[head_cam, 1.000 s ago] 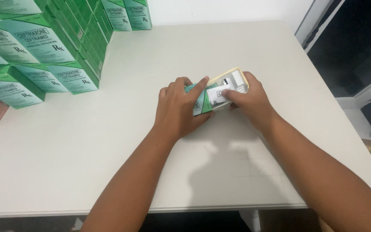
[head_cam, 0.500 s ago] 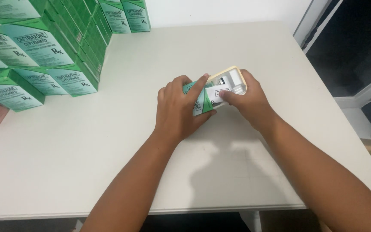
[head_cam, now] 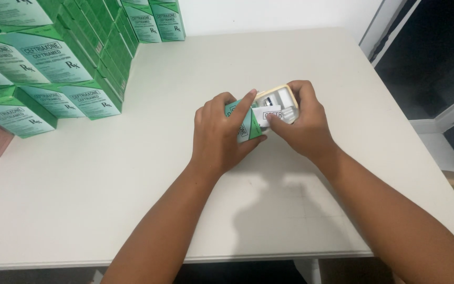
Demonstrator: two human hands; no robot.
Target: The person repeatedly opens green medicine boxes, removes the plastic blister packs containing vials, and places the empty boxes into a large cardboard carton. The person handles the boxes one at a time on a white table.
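Little moved: tray (head_cam: 285, 100) still partway inside box (head_cam: 245, 123); left hand (head_cam: 219, 134) clamps box, right hand (head_cam: 300, 123) clamps tray.

The carton (head_cam: 248, 123) is a small green-and-white box, held low over the worktop near its middle. Its right end is open, flap raised. A cream tray (head_cam: 282, 102) sticks out of that end, partly inside the carton, carrying a white folded leaflet (head_cam: 267, 115) and a small vial, too small to make out clearly.
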